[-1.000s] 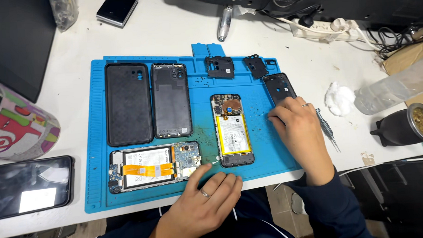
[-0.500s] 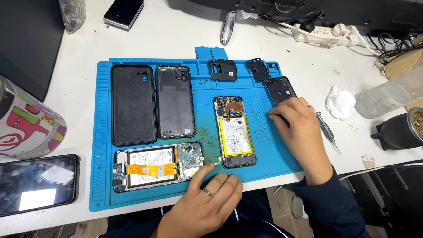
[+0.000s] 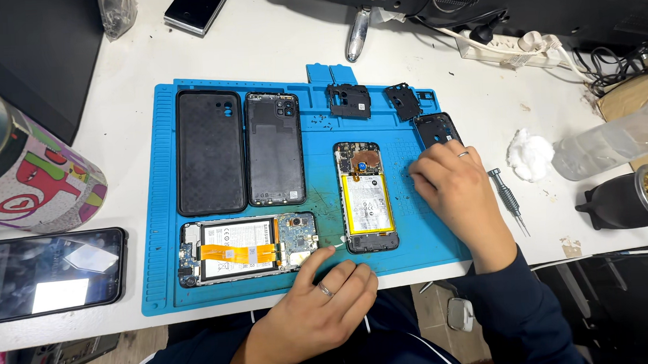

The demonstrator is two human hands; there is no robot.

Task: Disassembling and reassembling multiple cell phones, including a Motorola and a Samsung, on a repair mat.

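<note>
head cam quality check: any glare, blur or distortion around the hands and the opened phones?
Head view: even overhead light, soft shadows under both hands. Left hand and right hand are sharp, as is the opened phone with the yellow battery. Glare shows on the dark phone screen at the left edge. Slight wide-angle bowing along the blue mat edges.

A white table is carrying a blue repair mat at centre frame, a screwdriver and cotton wad lying right.
</note>
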